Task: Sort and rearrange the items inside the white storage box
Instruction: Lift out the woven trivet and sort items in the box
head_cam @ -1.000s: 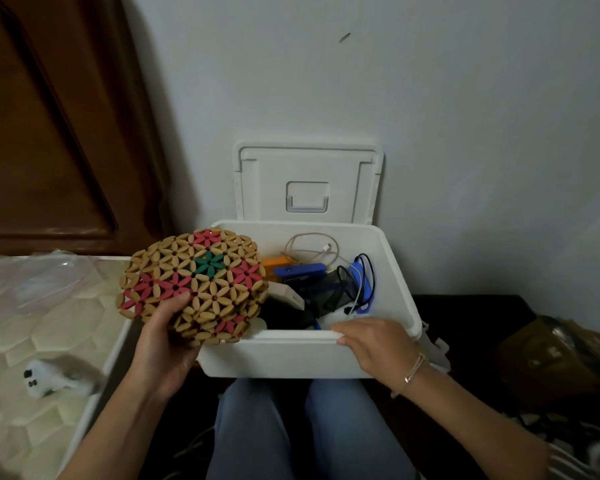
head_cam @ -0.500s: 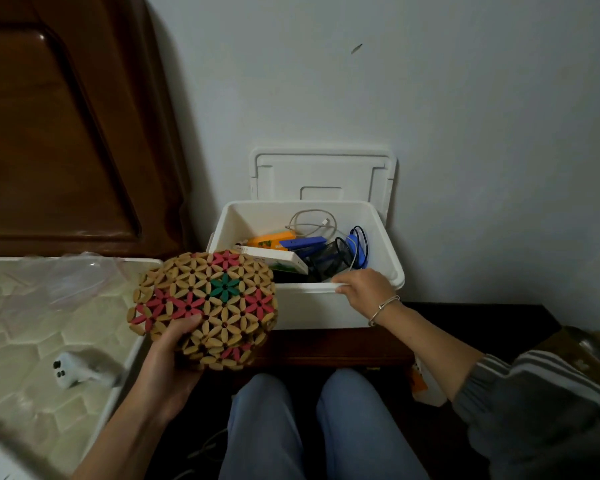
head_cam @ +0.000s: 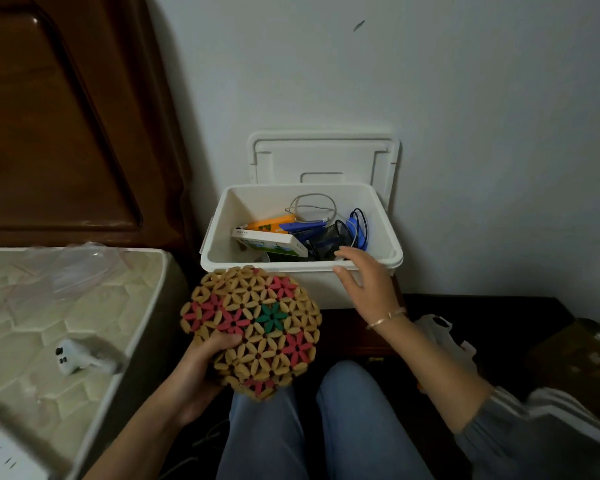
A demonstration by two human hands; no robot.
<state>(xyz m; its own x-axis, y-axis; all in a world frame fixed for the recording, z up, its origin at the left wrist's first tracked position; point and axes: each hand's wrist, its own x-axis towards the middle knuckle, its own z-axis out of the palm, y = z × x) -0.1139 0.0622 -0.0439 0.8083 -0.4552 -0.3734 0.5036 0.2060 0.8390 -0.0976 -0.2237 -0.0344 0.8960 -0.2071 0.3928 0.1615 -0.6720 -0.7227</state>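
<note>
View from my head, looking down over my knees at a white storage box (head_cam: 257, 202) standing against the wall in the centre of the frame. Its lid (head_cam: 323, 161) stands upright behind it.

My left hand (head_cam: 194, 372), lower centre, grips a round woven mat (head_cam: 257, 327) of tan petal pieces with pink and green flowers. The thumb lies on its face and the fingers are curled underneath. The mat is outside the box, just in front of its near left corner and above my lap.

My right hand (head_cam: 364, 289) is at the box's near right rim, its fingers (head_cam: 343, 252) spread and relaxed, holding nothing. I cannot tell whether it touches the rim.

Crowded in the right half of the box lie a flat white carton (head_cam: 271, 241), an orange packet (head_cam: 271, 224), a blue tool (head_cam: 303, 226), a black mesh holder (head_cam: 333, 237) and a grey cable loop (head_cam: 312, 202). The left half shows bare floor.

I judge the sorting is at an early stage, with the mat out to clear room. Next I need to reach in with the free hand, lift one loose item without snagging the cables, and find the mat a place, perhaps on the mattress (head_cam: 66, 306) at left.
</note>
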